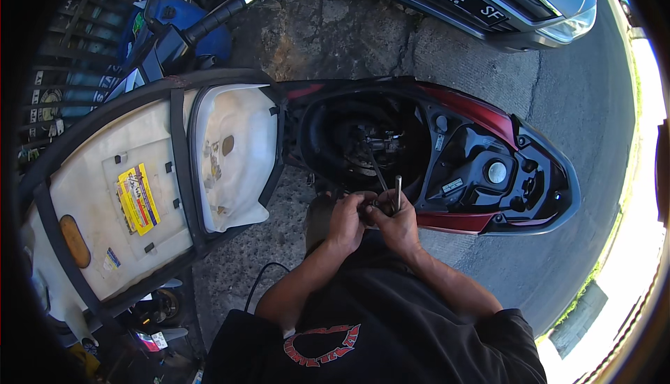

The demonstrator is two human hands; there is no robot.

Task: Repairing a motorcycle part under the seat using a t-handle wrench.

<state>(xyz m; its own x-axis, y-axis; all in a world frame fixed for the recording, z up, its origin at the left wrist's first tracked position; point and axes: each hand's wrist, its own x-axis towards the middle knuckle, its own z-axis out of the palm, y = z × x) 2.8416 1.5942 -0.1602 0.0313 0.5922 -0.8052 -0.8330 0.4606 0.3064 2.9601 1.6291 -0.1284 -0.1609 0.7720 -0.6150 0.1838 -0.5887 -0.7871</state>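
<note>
My left hand point(349, 220) and my right hand point(395, 222) are closed close together over a small dark part point(371, 206), largely hidden by my fingers, at the near rim of a red scooter's open underseat bay point(324, 148). A shiny metal rod tool point(398, 188) stands up from my right hand. A thin dark rod point(377, 173) slants from beside my fingers toward metal engine parts point(384, 143) inside the bay; whether I hold it, I cannot tell.
The raised seat point(143, 139), pale underside showing, fills the left. A handlebar point(216, 17), blue drum point(213, 45) and fence point(63, 49) stand behind it. A car's front point(488, 24) is at the top; the road point(586, 139) runs along the right.
</note>
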